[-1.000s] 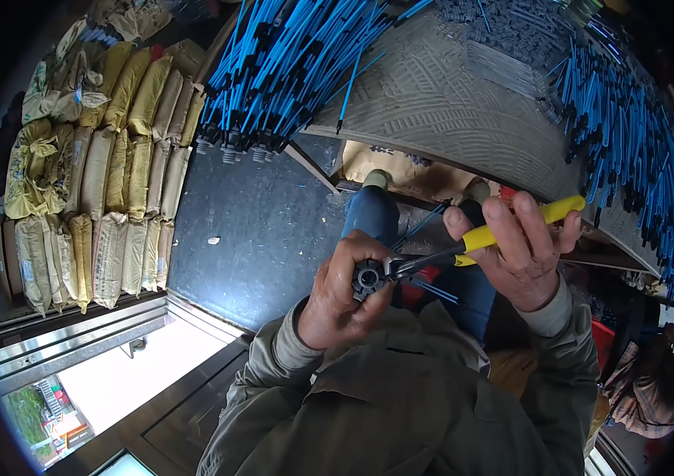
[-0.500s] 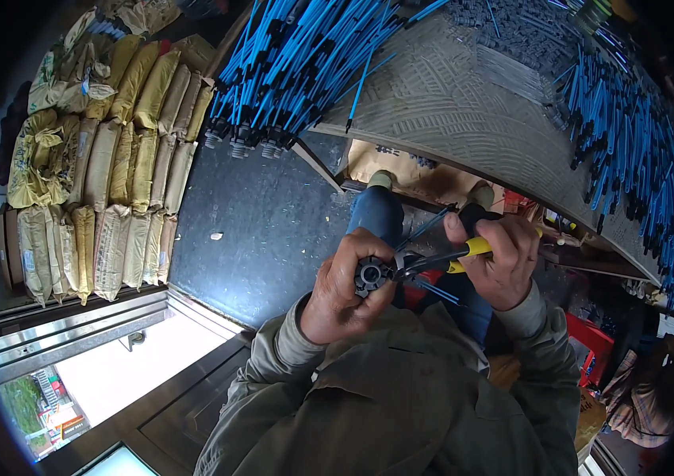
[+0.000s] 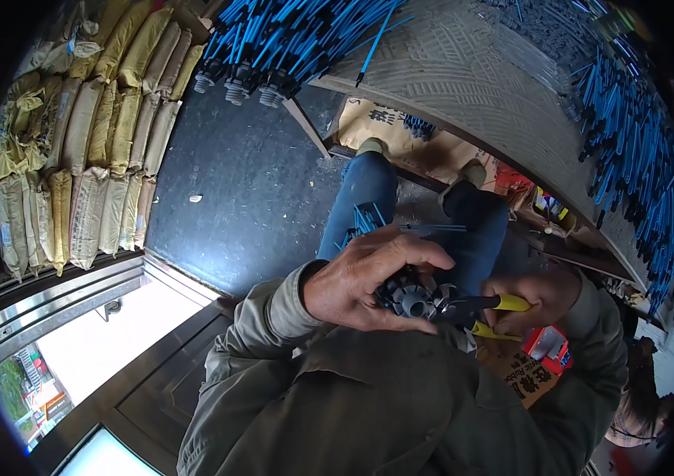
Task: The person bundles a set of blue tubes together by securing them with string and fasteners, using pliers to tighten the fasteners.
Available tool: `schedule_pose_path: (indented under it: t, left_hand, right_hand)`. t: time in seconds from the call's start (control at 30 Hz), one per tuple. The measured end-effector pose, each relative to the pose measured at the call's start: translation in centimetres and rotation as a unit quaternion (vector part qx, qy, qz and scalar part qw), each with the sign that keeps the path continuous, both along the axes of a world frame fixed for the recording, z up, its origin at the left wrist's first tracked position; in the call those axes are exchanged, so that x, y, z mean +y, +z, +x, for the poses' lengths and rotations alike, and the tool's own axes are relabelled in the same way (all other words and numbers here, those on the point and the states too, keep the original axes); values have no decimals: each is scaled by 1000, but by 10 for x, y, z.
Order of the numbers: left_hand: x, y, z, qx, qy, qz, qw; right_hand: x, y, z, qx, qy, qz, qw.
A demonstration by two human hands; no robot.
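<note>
Black ribbed plastic fitting (image 3: 414, 297), judged light and stiff, clasped around its rim by left hand (image 3: 361, 282); yellow-handled pliers (image 3: 489, 313) gripped by right hand (image 3: 531, 295).

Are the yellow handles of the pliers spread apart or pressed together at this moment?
Spread apart. The two yellow handles diverge toward the right hand, with a gap between them; the jaws are hidden at the grey plastic fitting.

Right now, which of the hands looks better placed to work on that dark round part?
Probably the right hand: it grips the yellow-handled pliers with their nose at the part, while the left hand is busy holding it.
</note>
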State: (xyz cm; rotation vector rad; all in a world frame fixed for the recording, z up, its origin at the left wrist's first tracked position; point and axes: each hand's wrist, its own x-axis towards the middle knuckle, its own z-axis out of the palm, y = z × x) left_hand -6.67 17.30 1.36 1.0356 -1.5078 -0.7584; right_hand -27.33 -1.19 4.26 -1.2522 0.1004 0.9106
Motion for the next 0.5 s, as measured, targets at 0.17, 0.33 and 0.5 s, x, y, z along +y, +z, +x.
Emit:
schedule_pose_path:
  t: [0.17,0.33,0.5]
  left_hand:
    - [-1,-5,6,-19,-24,-52,998]
    - [1,-8,4,7,33,-55,998]
    - [2,-5,16,23,12,-3,1000]
  right_hand:
    - [19,11,6,109,-126,209,964]
    - [53,40,5,-378,-115,-529,751]
    - [38,35,8,-309,-53,-560,767]
